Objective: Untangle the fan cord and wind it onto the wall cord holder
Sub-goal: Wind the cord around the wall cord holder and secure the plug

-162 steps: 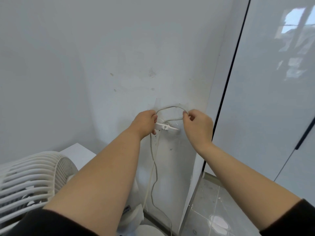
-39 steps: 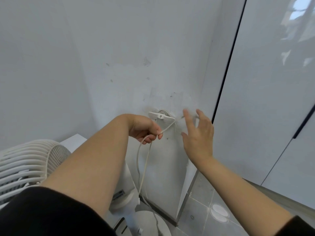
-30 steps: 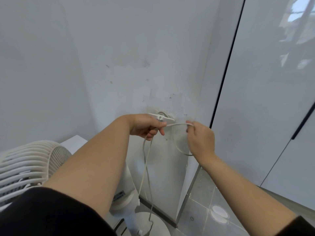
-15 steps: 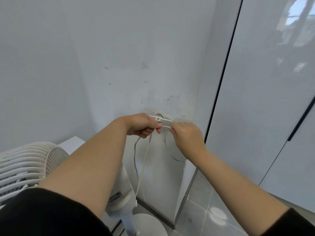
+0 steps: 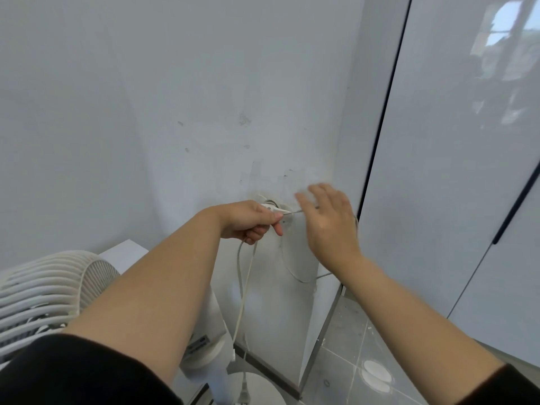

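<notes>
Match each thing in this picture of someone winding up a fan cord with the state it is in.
Things:
1. left hand
2. right hand
3. plug
4. fan grille

States:
A. open, fingers spread, blurred
B. dangling low, near the fan's round base
C. closed around the cord, just below the wall holder
D. at the left edge, ribbed and white

Pairs: 1-C, 2-A, 3-B, 4-D

**Around the wall cord holder**

The cord holder [image 5: 270, 204] sits on the wall [image 5: 204, 112]. The left hand [image 5: 251, 220] is just left of it, touching; the right hand [image 5: 330, 223] just right. The cord [image 5: 245, 287] hangs below it. The fan [image 5: 43, 293] stands far below-left, the plug [image 5: 244, 397] directly below near the floor.
</notes>
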Available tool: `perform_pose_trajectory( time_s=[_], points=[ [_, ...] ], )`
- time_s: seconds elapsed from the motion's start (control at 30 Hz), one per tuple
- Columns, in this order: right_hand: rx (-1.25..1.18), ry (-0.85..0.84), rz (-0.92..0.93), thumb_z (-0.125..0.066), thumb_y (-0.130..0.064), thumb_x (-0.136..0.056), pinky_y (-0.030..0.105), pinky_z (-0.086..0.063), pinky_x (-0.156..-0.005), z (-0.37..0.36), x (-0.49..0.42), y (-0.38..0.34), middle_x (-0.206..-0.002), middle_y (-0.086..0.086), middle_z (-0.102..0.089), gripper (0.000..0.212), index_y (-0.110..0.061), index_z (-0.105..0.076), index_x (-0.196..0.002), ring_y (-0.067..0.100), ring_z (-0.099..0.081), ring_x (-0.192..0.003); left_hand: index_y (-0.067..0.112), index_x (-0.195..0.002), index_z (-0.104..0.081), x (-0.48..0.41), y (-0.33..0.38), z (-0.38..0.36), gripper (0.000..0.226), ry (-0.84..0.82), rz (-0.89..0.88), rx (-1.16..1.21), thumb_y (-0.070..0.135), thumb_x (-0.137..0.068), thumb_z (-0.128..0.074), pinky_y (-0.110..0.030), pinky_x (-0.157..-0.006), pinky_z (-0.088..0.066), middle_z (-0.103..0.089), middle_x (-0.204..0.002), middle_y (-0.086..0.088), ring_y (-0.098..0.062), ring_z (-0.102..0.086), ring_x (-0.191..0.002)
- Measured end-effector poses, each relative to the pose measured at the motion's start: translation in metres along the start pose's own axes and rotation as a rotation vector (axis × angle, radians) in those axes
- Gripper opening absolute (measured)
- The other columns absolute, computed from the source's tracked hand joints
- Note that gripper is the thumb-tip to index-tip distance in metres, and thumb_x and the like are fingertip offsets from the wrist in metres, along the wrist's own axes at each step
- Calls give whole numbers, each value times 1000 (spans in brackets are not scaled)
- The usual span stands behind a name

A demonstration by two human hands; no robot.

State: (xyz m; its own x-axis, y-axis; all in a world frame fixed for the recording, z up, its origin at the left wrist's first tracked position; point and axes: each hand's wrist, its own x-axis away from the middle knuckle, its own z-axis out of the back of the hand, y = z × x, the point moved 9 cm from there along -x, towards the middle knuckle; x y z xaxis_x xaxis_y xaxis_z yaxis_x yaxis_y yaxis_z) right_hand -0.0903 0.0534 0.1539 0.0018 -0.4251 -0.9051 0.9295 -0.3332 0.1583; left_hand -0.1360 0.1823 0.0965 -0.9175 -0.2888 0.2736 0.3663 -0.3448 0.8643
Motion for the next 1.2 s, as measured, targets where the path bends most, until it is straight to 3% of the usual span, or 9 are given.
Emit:
perform_pose_trajectory(
  time_s=[0.13, 0.33, 0.4, 0.5, 0.63, 0.73, 0.83, 1.03, 1.2],
  points=[
    [-10, -109, -75, -71, 2, -68, 28, -31, -53, -11, 2, 4, -55, 4, -54, 15, -9, -62, -66, 25, -47, -49, 9, -87, -64, 4, 4, 0, 35, -3, 1, 57, 35, -98, -44, -21, -51, -31, -30, -52, 5, -10, -30, -46],
    [-615, 69, -1193, -39, -19, -98, 38, -50, -72, -6, 43, 95, -74, 4, -66, 25, -11, -60, -108, 29, -62, -73, 7, -85, -62, 7, -1, 8, 36, 34, 23, 104, 30, -101, -38, -26, -67, -44, -38, -62, -1, -13, -43, -55],
    [-574, 69, -1149, -35, -10, -97, 36, -49, -82, -4, 41, 97, -99, -1, -64, 36, -18, -44, -131, 23, -61, -90, 7, -85, -61, 6, -1, 8, 33, 50, 13, 67, 24, -101, -38, -24, -63, -39, -36, -62, -1, -13, -38, -55],
    [-361, 49, -613, -38, 10, -78, 35, -32, -104, 8, 12, 59, -131, 12, -47, 60, -9, -41, -135, 24, -40, -121, 8, -81, -62, 5, 3, 6, 30, 46, -17, 25, 21, -100, -43, -22, -54, -28, -32, -54, 3, -10, -29, -47],
    [-95, -10, 28, -54, 7, -72, 42, -46, -79, -2, 0, -9, -93, 15, -65, 27, -3, -67, -93, 32, -55, -92, 10, -81, -63, 4, 11, 5, 29, 42, -63, 49, 24, -99, -45, -20, -48, -24, -29, -52, 5, -9, -25, -44],
    [-257, -47, -189, -55, -3, -78, 34, -50, -57, -1, -4, 8, -70, 8, -65, 13, -4, -68, -79, 28, -60, -65, 7, -82, -62, 4, 3, 7, 29, 45, -13, 54, 25, -99, -46, -20, -50, -27, -30, -53, 4, -10, -27, -46],
    [-390, -124, -288, -52, -9, -82, 21, -41, -73, -2, -9, 17, -84, 7, -67, 20, -5, -68, -94, 24, -61, -80, 7, -77, -60, 5, 1, 12, 28, 63, -16, 81, 21, -98, -48, -20, -48, -25, -27, -49, 6, -9, -26, -44],
    [-269, -465, -188, -49, -21, -94, 35, -38, -61, -28, -1, -3, -74, 12, -65, 22, -7, -63, -87, 34, -58, -72, 8, -78, -60, 5, 9, 6, 29, 31, -58, 149, 23, -98, -46, -19, -50, -32, -31, -50, 6, -9, -31, -44],
    [-693, 9, -1143, -40, -8, -92, 33, -45, -65, -8, 35, 79, -62, 8, -61, 26, -4, -65, -88, 21, -55, -61, 7, -82, -59, 2, 4, 7, 28, 14, -36, 272, 17, -100, -40, -27, -68, -45, -40, -56, 2, -11, -43, -48]
  ],
)
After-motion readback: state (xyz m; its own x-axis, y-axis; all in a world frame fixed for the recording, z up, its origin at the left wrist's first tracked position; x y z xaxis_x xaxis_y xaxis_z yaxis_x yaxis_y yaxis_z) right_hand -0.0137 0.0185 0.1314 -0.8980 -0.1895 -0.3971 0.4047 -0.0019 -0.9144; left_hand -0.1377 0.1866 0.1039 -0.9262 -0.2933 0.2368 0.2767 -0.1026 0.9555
